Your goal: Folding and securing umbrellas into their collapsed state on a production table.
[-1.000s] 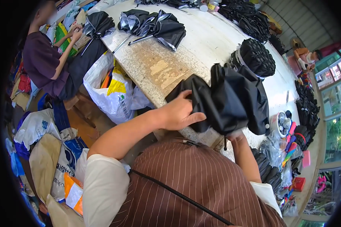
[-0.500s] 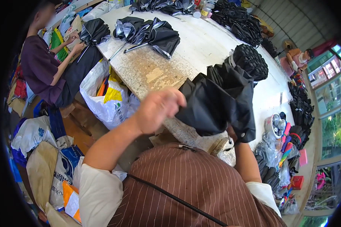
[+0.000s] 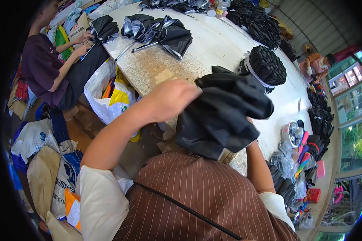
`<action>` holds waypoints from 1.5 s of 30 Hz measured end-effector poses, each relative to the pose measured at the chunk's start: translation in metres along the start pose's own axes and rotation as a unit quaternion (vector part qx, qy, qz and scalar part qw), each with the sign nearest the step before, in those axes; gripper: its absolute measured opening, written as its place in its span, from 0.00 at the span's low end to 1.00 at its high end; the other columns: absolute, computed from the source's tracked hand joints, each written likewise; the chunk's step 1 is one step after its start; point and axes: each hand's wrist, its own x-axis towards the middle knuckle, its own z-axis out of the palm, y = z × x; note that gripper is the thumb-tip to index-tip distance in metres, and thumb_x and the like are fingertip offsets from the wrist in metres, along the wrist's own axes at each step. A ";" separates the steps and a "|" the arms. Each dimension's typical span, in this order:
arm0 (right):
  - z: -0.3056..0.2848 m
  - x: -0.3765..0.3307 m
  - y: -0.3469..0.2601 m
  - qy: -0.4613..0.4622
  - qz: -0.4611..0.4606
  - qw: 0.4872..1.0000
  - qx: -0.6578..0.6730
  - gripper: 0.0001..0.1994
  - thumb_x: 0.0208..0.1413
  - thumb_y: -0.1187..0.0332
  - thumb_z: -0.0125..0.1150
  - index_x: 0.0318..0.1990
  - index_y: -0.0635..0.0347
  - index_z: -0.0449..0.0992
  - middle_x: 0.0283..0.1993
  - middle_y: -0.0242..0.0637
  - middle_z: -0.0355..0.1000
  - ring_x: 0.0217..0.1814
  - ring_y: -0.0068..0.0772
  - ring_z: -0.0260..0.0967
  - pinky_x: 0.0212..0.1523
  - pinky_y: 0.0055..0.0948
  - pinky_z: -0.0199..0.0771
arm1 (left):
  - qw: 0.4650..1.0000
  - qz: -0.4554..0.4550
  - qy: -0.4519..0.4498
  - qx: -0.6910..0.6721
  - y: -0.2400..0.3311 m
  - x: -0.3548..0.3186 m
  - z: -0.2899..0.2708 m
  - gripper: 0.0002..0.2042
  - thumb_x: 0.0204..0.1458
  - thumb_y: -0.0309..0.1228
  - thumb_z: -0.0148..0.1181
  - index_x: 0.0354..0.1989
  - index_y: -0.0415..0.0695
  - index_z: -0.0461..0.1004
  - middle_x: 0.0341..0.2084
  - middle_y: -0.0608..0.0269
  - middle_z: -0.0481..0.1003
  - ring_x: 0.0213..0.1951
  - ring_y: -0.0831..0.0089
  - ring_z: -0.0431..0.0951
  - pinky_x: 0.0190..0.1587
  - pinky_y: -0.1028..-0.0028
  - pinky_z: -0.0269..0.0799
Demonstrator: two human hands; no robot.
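Observation:
A black folding umbrella (image 3: 225, 116), its cloth hanging in loose folds, is held up in front of my body over the near edge of the table. My left hand (image 3: 175, 98) has its fingers closed at the upper left edge of the cloth; the fingertips are slightly blurred. Most of my right hand (image 3: 249, 120) is hidden behind the folds, where it supports the umbrella from below on the right. Just beyond, a round bundle of black umbrellas (image 3: 267, 66) tied with a pale band lies on the table.
On the white worktable (image 3: 213, 40), half-folded umbrellas (image 3: 165, 36) lie at the far left, with black piles (image 3: 253, 24) farther back. A metal bowl (image 3: 292, 133) of small parts stands right. A co-worker (image 3: 44, 68) handles another umbrella beside a white sack (image 3: 108, 96).
The umbrella has turned and tilted, its folds swinging left and down toward me. My left hand has moved slightly to the cloth's edge. The right hand has become more hidden.

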 end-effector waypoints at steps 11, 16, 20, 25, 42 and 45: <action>0.006 -0.009 -0.057 0.078 0.063 0.995 0.025 0.18 0.50 0.66 0.55 0.48 0.66 0.72 0.47 0.43 0.73 0.45 0.36 0.71 0.47 0.31 0.68 | 0.971 -0.173 -0.046 -0.161 0.000 0.014 -0.020 0.17 0.56 0.39 0.45 0.37 0.36 0.73 0.28 0.57 0.77 0.24 0.66 0.74 0.32 0.69 0.72; 0.002 -0.008 -0.052 -0.134 -0.108 0.983 0.064 0.18 0.49 0.67 0.55 0.47 0.64 0.73 0.44 0.42 0.74 0.43 0.35 0.72 0.46 0.29 0.68 | 0.956 -0.010 -0.289 0.048 0.025 0.017 0.035 0.13 0.55 0.36 0.51 0.39 0.37 0.74 0.31 0.56 0.77 0.29 0.61 0.76 0.36 0.70 0.72; 0.020 -0.011 0.016 -0.082 0.129 0.936 0.318 0.20 0.51 0.64 0.56 0.51 0.63 0.70 0.49 0.44 0.70 0.51 0.39 0.66 0.49 0.29 0.66 | 0.914 0.187 -0.148 -0.329 0.058 0.019 0.020 0.15 0.54 0.36 0.54 0.43 0.37 0.73 0.34 0.56 0.77 0.32 0.64 0.77 0.38 0.72 0.71; 0.022 -0.010 0.019 -0.049 0.153 0.944 0.289 0.19 0.51 0.64 0.56 0.50 0.62 0.69 0.47 0.43 0.69 0.49 0.41 0.65 0.46 0.30 0.65 | 0.983 -0.084 -0.122 -0.105 0.010 0.029 -0.016 0.21 0.53 0.34 0.54 0.54 0.39 0.65 0.36 0.61 0.77 0.33 0.70 0.78 0.38 0.75 0.73; 0.013 0.001 -0.021 0.104 -0.154 0.931 -0.313 0.10 0.45 0.68 0.57 0.35 0.60 0.72 0.30 0.38 0.69 0.27 0.41 0.66 0.27 0.34 0.65 | 0.979 -0.035 -0.187 0.068 0.030 0.053 0.005 0.23 0.51 0.39 0.56 0.55 0.44 0.66 0.46 0.53 0.72 0.50 0.64 0.72 0.52 0.69 0.67; 0.026 0.000 -0.017 0.112 -0.172 0.953 -0.223 0.08 0.45 0.71 0.55 0.35 0.59 0.72 0.29 0.38 0.69 0.26 0.40 0.66 0.26 0.32 0.65 | 0.967 0.193 0.049 -0.159 0.039 0.075 -0.003 0.31 0.45 0.40 0.62 0.59 0.48 0.62 0.51 0.53 0.68 0.56 0.63 0.66 0.57 0.65 0.61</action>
